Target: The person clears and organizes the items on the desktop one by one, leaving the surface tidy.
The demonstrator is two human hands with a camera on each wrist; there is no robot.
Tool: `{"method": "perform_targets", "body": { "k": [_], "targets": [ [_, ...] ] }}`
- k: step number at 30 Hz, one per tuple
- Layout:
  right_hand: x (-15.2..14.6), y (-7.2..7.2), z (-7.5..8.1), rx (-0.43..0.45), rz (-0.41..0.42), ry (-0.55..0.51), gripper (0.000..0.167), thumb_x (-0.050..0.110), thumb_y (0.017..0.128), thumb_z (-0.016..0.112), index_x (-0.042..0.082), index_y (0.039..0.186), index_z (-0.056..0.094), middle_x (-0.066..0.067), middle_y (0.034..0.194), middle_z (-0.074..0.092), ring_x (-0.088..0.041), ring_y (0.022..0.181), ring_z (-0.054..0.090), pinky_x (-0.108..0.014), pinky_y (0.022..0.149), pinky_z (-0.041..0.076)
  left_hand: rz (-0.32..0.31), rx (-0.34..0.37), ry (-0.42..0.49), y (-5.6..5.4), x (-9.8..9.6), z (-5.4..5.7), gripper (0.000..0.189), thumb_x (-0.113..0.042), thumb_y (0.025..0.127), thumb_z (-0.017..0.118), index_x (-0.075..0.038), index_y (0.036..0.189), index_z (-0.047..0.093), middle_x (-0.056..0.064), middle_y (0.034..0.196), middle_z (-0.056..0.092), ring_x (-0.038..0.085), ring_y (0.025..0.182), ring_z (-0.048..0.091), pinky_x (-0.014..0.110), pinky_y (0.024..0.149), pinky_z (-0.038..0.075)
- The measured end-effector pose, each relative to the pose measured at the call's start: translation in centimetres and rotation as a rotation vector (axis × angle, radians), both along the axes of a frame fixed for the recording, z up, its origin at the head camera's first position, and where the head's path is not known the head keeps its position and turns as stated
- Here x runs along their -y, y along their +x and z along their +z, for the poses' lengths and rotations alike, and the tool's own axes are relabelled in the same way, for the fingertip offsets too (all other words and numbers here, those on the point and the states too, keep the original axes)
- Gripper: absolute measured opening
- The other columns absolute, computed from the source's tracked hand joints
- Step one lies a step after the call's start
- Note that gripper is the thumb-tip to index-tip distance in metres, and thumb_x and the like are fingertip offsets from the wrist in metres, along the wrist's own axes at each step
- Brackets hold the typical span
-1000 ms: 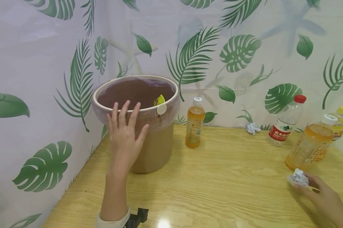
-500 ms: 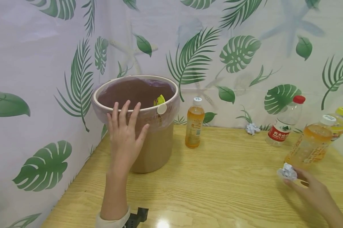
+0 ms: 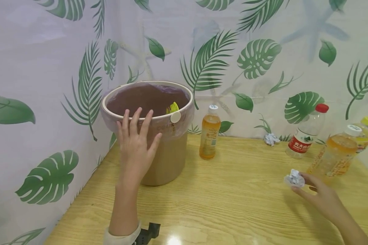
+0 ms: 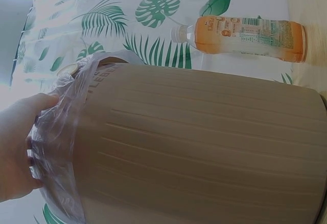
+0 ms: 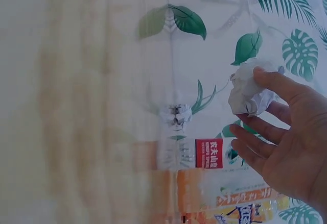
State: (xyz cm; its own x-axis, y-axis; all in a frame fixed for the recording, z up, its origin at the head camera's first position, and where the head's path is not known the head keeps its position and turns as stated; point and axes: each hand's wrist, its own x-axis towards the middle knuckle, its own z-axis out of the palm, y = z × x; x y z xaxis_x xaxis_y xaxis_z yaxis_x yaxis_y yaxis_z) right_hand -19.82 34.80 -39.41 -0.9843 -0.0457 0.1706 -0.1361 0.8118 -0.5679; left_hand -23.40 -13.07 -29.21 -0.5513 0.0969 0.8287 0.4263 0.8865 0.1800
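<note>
My right hand (image 3: 321, 197) pinches a crumpled paper ball (image 3: 295, 179) between thumb and fingertips, above the table at the right. The right wrist view shows the same paper ball (image 5: 249, 89) with the lower fingers spread away from it. At the left, my left hand (image 3: 135, 149) rests against the front of a brown trash bin (image 3: 168, 160), its fingers straight and their tips at the rim. A clear plastic liner (image 4: 59, 147) is folded over that rim, under the hand in the left wrist view. Inside the bin shows a yellow wrapper (image 3: 172, 108).
An orange drink bottle (image 3: 210, 134) stands just right of the bin. Another paper ball (image 3: 271, 139) lies by the back wall. At the right stand a red-capped bottle (image 3: 301, 137), an orange bottle (image 3: 335, 154) and a yellow-capped bottle (image 3: 367, 132). Leaf-printed sheeting borders the wooden table (image 3: 227, 197).
My right hand has carried the paper ball leftward and slightly farther from me, past the orange bottle on the right. The left hand has stayed on the bin.
</note>
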Motion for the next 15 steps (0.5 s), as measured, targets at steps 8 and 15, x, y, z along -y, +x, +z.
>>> {"method": "perform_targets", "body": {
  "k": [8, 15],
  "targets": [
    [1.9, -1.2, 1.5, -0.019, 0.063, 0.007, 0.065, 0.033, 0.090, 0.058, -0.010, 0.133, 0.034, -0.035, 0.123, 0.044, -0.048, 0.111, 0.041, -0.058, 0.088, 0.037, -0.005, -0.011, 0.009, 0.0, -0.1, 0.0, 0.058, -0.031, 0.088, 0.061, -0.016, 0.139, 0.038, 0.011, 0.144, 0.026, 0.029, 0.137, 0.004, 0.049, 0.108, -0.001],
    [3.8, -2.1, 3.1, -0.054, 0.101, 0.005, 0.064, 0.034, 0.089, 0.060, -0.008, 0.132, 0.037, -0.033, 0.124, 0.045, -0.048, 0.112, 0.042, -0.059, 0.089, 0.036, -0.010, -0.010, 0.017, 0.0, -0.1, -0.1, 0.057, -0.030, 0.088, 0.061, -0.016, 0.139, 0.038, 0.012, 0.143, 0.026, 0.029, 0.137, 0.005, 0.049, 0.108, -0.002]
  ]
}}
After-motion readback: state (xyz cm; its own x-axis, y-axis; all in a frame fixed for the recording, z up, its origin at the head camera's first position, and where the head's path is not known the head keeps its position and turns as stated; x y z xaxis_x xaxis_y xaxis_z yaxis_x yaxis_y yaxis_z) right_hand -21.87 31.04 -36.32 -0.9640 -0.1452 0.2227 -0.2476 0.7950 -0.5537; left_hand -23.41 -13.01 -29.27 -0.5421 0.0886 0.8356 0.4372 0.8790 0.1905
